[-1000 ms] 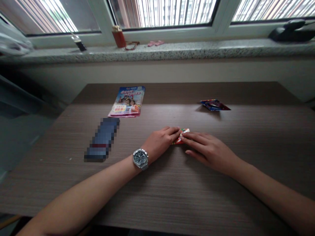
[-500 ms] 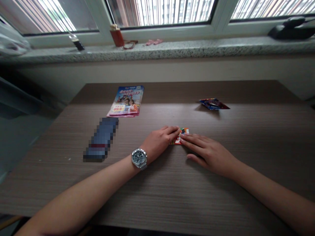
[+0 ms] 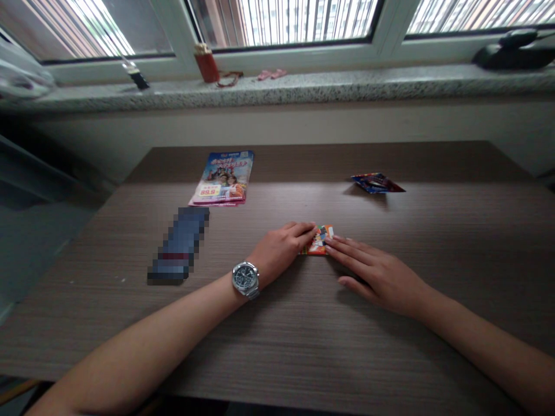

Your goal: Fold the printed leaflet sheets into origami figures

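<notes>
A small, flat piece of colourful printed paper (image 3: 319, 242), orange, red and green, lies on the brown table between my hands. My left hand (image 3: 282, 249), with a silver watch (image 3: 245, 279) on its wrist, rests on the paper's left part, fingers together and pressed down; its fingertips cover that edge. At the right edge, my right hand (image 3: 377, 271) touches the paper with its fingertips, its fingers stretched out and its thumb apart, low over the table.
Printed leaflets (image 3: 223, 178) lie at the back left, with a pixelated dark-blue object (image 3: 180, 245) in front of them. A folded colourful paper piece (image 3: 377, 183) stands at the back right. Behind the table (image 3: 303, 162) runs a stone windowsill (image 3: 325, 86) bearing a red container (image 3: 207, 63).
My right hand has slid a little to the right, uncovering more of the printed paper. My left hand has stayed in place.
</notes>
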### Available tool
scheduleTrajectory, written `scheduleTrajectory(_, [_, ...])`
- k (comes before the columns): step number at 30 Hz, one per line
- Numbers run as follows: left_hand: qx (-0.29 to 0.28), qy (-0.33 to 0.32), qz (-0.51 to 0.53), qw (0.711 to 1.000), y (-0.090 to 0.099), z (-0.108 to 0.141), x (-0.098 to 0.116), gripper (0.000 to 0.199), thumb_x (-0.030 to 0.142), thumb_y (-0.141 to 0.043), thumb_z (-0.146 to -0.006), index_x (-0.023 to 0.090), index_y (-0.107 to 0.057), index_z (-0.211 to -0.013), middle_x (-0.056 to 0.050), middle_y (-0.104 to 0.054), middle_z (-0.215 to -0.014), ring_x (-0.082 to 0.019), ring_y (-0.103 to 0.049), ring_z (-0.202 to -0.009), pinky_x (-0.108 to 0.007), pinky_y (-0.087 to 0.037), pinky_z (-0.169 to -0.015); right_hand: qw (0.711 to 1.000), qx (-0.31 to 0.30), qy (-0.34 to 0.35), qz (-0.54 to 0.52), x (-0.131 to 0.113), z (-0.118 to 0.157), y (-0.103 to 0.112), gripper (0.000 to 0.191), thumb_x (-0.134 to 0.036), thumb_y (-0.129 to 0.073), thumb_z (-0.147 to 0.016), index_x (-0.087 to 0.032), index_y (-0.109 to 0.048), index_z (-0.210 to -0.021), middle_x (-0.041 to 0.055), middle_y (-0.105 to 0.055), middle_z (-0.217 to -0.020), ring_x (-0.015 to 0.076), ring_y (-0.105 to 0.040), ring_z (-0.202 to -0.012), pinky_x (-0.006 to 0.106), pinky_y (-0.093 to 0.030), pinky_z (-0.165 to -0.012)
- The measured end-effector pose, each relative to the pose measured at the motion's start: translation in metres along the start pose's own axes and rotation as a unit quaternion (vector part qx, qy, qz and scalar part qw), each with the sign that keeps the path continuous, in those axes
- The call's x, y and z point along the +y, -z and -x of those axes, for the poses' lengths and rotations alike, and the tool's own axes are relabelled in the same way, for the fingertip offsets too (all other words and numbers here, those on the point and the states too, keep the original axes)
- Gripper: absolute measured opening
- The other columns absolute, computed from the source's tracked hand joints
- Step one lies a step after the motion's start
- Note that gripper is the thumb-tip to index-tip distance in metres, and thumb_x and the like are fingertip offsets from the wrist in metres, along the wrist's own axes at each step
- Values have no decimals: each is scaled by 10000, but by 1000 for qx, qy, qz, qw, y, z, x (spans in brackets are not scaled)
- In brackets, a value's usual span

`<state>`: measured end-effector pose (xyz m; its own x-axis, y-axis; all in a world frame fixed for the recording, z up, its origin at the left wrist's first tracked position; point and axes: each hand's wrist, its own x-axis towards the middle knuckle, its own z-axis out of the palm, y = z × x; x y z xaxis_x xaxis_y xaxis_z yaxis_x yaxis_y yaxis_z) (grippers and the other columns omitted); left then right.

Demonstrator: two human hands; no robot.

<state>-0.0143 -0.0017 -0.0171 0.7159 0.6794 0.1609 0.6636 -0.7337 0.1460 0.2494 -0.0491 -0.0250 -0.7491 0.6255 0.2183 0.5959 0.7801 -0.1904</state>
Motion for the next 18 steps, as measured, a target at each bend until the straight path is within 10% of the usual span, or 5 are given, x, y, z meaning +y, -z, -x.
scheduleTrajectory(18, [16,-6,17,1000,1,0,0,389,176,-541,-999,209,-559,-1386,-68,-586,-1427,-185,-600,-1221,-313,-542,-1014,999,15,10,36,-16,-17,4,626,-424,-525,-1000,-141,-391,-1542,148,-437,-1566,292,-387,-1462,498,-365,-1191])
